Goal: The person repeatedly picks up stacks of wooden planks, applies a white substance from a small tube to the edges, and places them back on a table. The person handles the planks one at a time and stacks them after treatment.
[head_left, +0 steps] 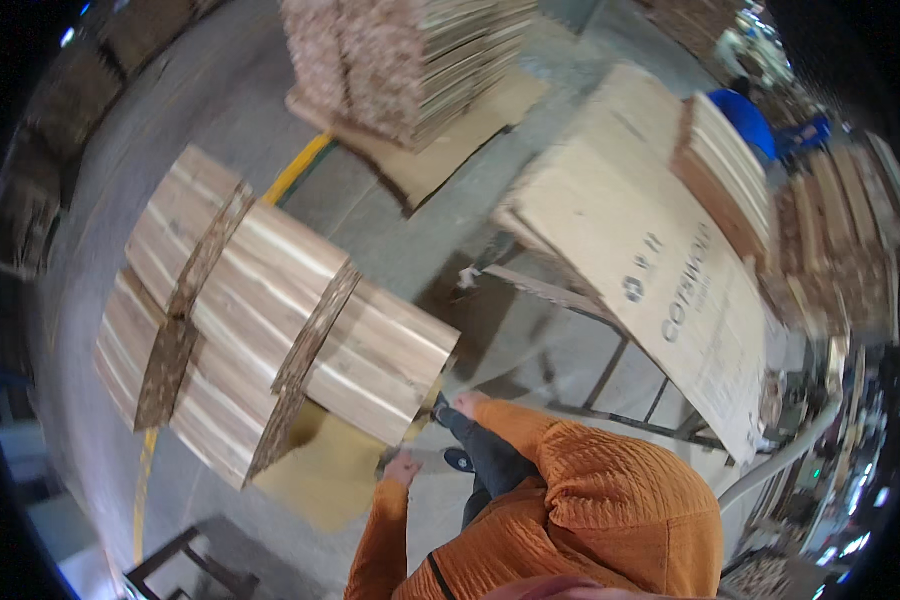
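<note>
Stacked striped wooden panels (268, 258) lie on the floor to my left, in stepped piles with rough edges showing between them. My left hand (402, 467) is just off the near corner of the closest wooden panel (380, 358), its fingers partly spread and nothing seen in them. Beyond that panel's end edge is my right hand (467, 403), small and blurred at the end of an orange sleeve. Its fingers cannot be made out. Neither hand clearly touches the wood.
A yellowish sheet (320, 470) lies under the panels. On my right stands a table topped with a printed board (620, 200), bearing a pile of planks (725, 180). Farther off is a tall wood stack (400, 60) on cardboard. A person in blue (745, 122) is beyond the table. A dark metal frame (185, 560) stands lower left.
</note>
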Tool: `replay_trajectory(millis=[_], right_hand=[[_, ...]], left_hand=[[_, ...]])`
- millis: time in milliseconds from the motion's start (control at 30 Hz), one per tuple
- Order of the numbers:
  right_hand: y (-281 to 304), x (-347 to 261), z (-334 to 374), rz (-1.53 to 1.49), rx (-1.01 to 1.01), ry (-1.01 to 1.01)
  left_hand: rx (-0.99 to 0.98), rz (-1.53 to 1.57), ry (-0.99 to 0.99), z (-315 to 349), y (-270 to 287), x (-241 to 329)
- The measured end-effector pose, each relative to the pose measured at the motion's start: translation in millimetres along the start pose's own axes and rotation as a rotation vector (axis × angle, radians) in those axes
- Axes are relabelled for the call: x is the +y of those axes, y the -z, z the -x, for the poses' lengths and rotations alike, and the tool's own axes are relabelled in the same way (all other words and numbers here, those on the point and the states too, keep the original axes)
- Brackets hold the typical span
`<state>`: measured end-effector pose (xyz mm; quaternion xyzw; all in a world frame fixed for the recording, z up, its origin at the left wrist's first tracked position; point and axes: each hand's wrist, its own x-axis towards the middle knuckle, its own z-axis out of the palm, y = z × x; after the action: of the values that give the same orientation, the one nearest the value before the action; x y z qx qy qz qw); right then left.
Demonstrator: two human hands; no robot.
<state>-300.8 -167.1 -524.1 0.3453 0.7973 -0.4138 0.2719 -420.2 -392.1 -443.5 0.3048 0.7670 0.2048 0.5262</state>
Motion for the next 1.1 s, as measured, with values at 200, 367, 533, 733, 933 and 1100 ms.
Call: replay_trajectory(millis=[200,367,533,733,933,1100], right_hand=[[-18.1,72.5,114.3,-0.050,0.047,-0.087],[36.1,69.7,177.7,-0.242,0.143,-0.071],[67.9,75.6,210.5,-0.286,0.349,0.072],[91.0,85.7,274.1,-0.104,0.414,0.359],[158.0,122.9,351.7,-0.141,0.667,0.567],[216.7,198.4,378.4,-0.433,1.008,0.578]], left_hand=[[0.130,0.494,0.185,110.0,-35.5,25.2],[0.212,-0.186,0.217,147.7,-69.0,6.2],[0.209,-0.296,0.211,134.9,-84.1,21.3],[0.301,-0.269,0.072,111.0,-86.1,54.7],[0.374,-0.036,-0.202,55.3,-92.1,161.0],[0.321,0.290,-0.430,8.3,-134.6,288.9]])
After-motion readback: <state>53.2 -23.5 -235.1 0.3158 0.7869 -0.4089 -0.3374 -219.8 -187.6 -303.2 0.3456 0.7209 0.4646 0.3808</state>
